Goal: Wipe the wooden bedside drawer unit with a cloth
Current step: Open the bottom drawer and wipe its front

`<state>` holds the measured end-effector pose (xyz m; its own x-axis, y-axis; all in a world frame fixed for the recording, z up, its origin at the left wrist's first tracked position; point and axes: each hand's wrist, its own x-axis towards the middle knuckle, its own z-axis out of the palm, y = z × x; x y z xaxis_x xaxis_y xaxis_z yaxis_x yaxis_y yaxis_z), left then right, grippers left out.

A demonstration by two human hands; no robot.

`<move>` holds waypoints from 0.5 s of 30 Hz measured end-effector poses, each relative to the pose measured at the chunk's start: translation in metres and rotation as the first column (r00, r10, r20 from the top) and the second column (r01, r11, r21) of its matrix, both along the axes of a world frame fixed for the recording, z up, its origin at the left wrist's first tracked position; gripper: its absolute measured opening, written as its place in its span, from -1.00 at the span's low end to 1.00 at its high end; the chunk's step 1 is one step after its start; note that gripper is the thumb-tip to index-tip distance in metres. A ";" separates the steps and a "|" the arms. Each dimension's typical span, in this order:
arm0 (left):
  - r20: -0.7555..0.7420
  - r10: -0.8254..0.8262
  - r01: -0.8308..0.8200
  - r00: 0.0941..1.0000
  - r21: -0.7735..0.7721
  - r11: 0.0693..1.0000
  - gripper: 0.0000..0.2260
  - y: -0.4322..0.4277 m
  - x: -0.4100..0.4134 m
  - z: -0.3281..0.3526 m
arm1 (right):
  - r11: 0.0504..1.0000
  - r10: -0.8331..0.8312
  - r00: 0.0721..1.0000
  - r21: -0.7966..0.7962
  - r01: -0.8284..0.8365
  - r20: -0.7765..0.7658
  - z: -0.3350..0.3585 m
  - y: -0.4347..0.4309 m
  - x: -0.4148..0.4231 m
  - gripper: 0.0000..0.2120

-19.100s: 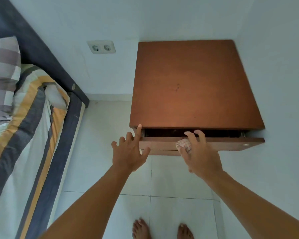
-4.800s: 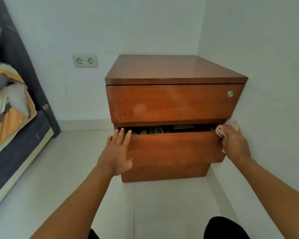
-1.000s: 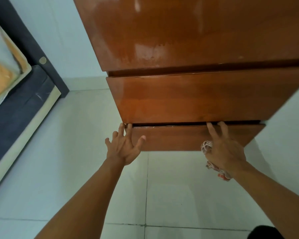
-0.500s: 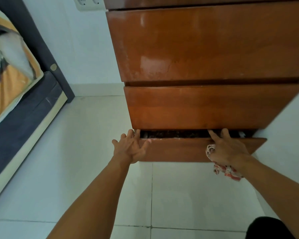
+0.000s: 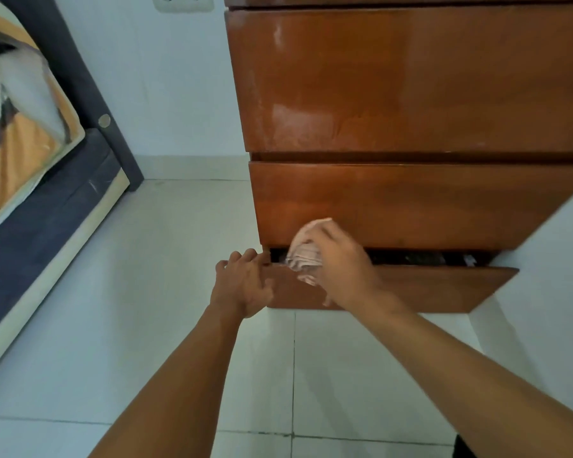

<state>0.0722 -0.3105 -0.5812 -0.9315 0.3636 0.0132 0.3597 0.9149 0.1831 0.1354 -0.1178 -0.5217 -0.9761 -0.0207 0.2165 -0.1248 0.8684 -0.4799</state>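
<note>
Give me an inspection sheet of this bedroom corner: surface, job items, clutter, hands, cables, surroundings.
Surface: glossy front of the wooden drawer unit, smudged haze on the top drawer.
Job's things: bottom drawer pulled partly open, dark contents inside, unclear what; cloth bunched at its top edge, left end.
Clutter: nothing seen on the tiled floor.
Grippers: left hand open, at the drawer's left corner; right hand shut on the cloth.
Cables: nothing seen; wall socket has nothing plugged in.
Surroundings: bed to the left, white walls.
</note>
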 end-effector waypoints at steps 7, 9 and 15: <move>-0.007 -0.017 0.018 1.000 0.074 0.997 -0.43 -0.004 0.002 0.001 | 0.961 0.023 0.999 0.274 -0.033 0.042 -0.089 -0.049 -0.013 -0.40; -0.002 -0.038 0.038 0.999 0.096 0.995 -0.46 -0.004 0.003 0.000 | 0.970 0.018 1.000 0.244 -0.011 -0.025 -0.096 -0.046 -0.016 -0.45; -0.014 -0.061 0.060 0.998 -0.059 0.996 -0.58 -0.003 0.006 -0.004 | 0.956 0.053 0.998 0.291 -0.044 -0.023 -0.101 -0.027 -0.021 -0.38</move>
<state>0.0787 -0.3135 -0.5847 -0.9075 0.4200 0.0049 0.4173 0.9003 0.1235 0.1147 -0.1444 -0.6225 -0.9654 -0.1339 0.2238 -0.1806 0.9623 -0.2032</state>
